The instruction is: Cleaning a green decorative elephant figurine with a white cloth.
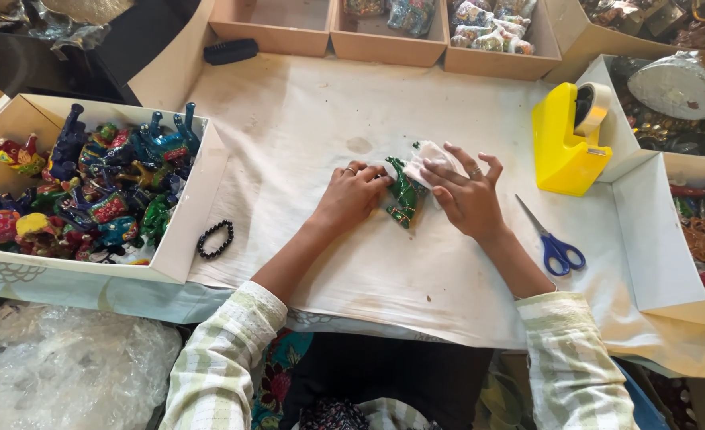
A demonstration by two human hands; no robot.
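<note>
Green figurine (403,199) lies mid-cloth (305,119) between your hands, partly under white wrapping (430,156). Your left hand (351,195) pins it, fingers flat; your right hand (466,193) presses the wrapping, fingers spread. Wrapping appears underway; folding next likely needs a steady hold.

Yellow tape dispenser (566,147) right of centre on white cloth (305,111). Blue-handled scissors (552,240) just below it. Black bead bracelet (215,239) beside white box (195,209) full of painted figurines (90,187). Black brush (231,51) near cardboard trays (384,44) along back edge. Bubble wrap (66,370) bottom left.
</note>
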